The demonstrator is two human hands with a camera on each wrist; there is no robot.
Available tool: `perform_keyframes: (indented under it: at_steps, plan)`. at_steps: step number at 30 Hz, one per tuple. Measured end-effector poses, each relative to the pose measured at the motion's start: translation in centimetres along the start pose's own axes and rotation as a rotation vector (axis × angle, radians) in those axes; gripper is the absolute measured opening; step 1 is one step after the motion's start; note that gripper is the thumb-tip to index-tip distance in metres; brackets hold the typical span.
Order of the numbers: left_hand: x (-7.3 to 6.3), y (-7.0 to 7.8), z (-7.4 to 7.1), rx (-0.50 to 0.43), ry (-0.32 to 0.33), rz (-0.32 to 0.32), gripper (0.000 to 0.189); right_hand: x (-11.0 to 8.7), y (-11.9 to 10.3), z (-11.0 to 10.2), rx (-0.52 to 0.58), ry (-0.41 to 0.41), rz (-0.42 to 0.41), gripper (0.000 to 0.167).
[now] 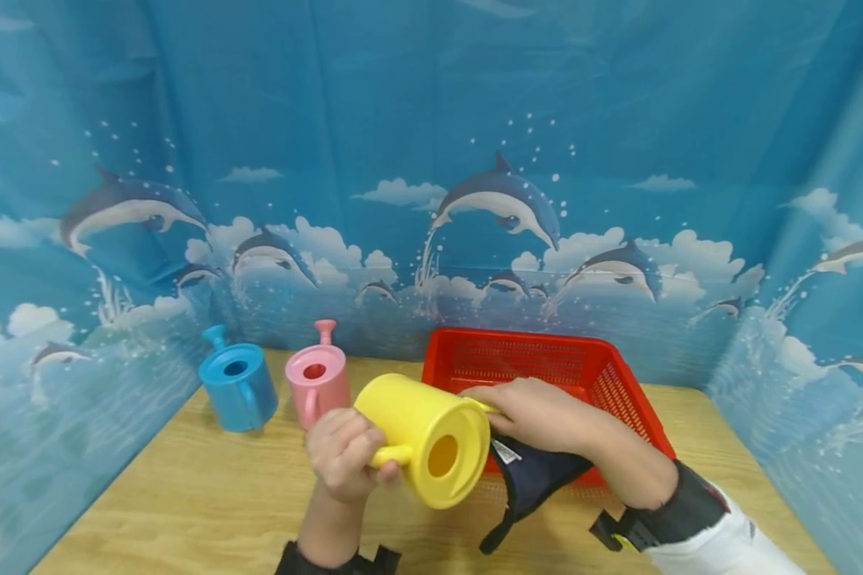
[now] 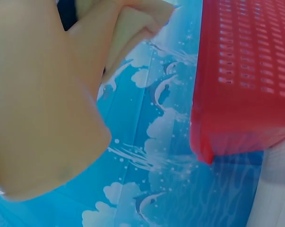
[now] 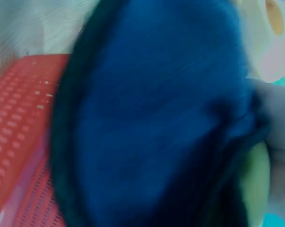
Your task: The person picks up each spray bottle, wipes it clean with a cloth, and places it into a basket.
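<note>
A yellow watering can (image 1: pixel 395 403) is tilted above the table, its round top opening turned down toward me. My left hand (image 1: pixel 347 454) grips its side handle, fingers curled round it. At the can's spout end, my right hand (image 1: pixel 535 411) holds a dark navy cloth (image 1: pixel 535 475) against the yellow spout. The cloth hangs below that hand, with a white label and a loose strap-like end showing. In the right wrist view the cloth (image 3: pixel 161 118) fills most of the picture and hides much of the fingers.
A red perforated basket (image 1: pixel 629 395) stands behind and below my right hand. Upright at the back left are a blue watering can (image 1: pixel 240 403) and a pink watering can (image 1: pixel 334 391). Dolphin-printed curtain (image 1: pixel 374 96) closes off the table's (image 1: pixel 208 495) back and sides.
</note>
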State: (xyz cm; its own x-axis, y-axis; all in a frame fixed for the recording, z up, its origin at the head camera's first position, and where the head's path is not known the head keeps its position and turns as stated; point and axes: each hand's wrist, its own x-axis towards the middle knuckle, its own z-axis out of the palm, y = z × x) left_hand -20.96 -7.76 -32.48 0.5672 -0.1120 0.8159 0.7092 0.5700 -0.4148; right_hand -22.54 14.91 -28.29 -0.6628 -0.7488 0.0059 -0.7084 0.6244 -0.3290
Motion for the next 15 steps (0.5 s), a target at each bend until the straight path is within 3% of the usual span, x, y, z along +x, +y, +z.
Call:
perform_keyframes:
  at_steps: [5, 10, 15]
  plan:
    - [0.1, -0.1, 0.1, 0.008, 0.011, -0.040, 0.055, -1.5, -0.3, 0.0, -0.179, 0.071, -0.026, 0.036]
    - [0.3, 0.0, 0.5, 0.012, 0.032, -0.033, 0.055, -2.5, -0.3, -0.4, -0.201, 0.102, -0.047, 0.036]
    - [0.3, 0.3, 0.5, 0.038, 0.011, -0.015, 0.056, -1.7, -0.1, 0.2, -0.228, 0.115, -0.069, 0.030]
